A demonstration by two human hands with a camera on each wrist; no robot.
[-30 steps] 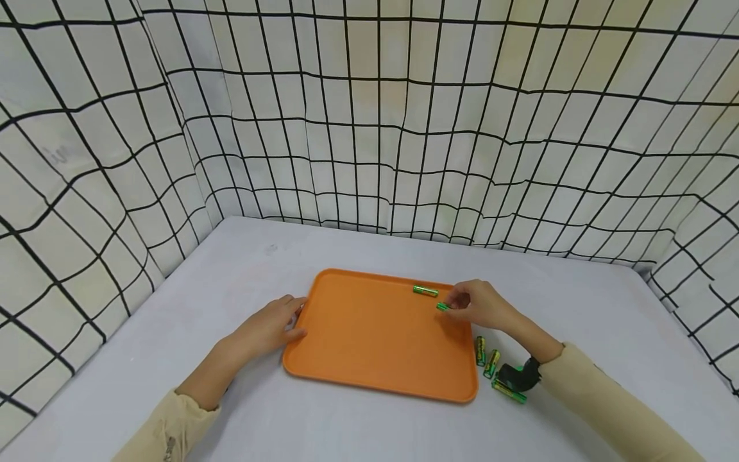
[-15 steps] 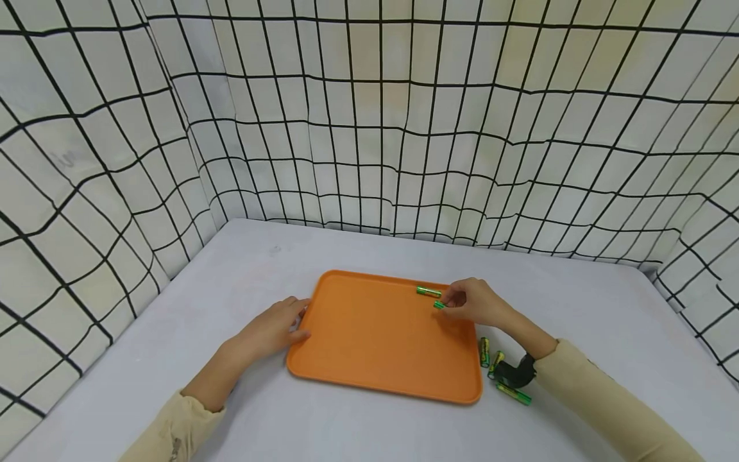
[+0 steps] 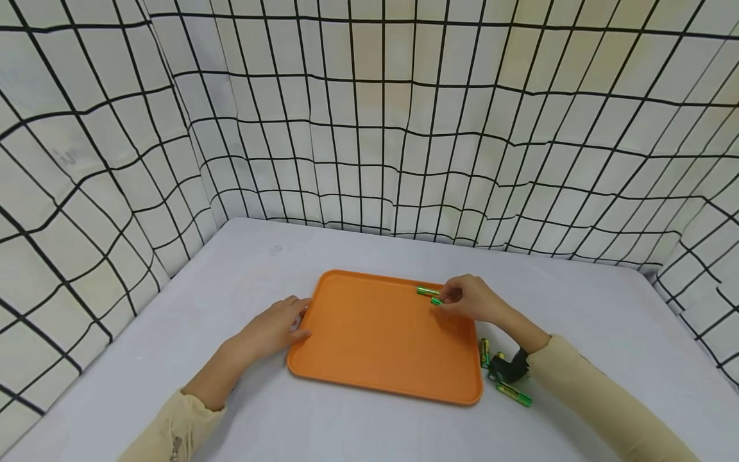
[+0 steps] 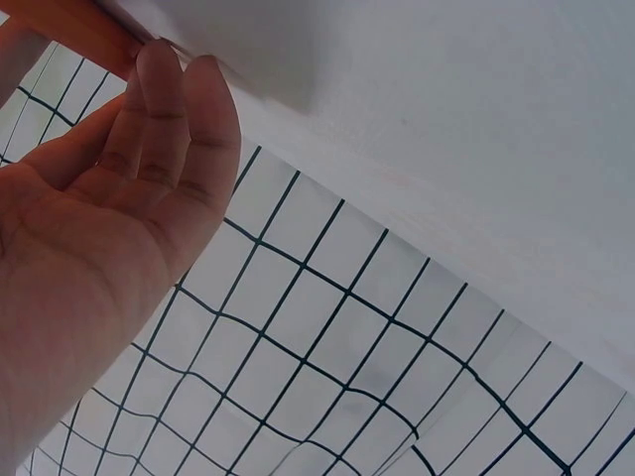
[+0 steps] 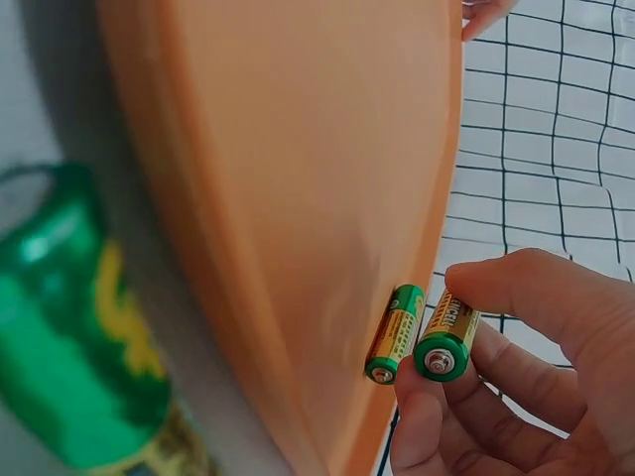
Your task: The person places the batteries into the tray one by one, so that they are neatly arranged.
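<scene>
Held battery [image 5: 451, 332], green and gold, cylindrical; pinched between thumb and fingers in the right hand's [image 3: 472, 299] grip; over the orange tray [image 3: 381, 346], near its far right corner, just beside a second battery [image 5: 395, 334]; probably light, rigid, prone to roll; best taken mid-barrel; left hand [image 3: 277, 324] at the left rim, grip relaxed.

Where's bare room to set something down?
Free: middle and near half of the orange tray; the white table beyond the tray's far edge and before its near one. Crowded: tray's far right corner, with a lying battery and a held battery in the right hand; table right of the tray, with loose batteries.
</scene>
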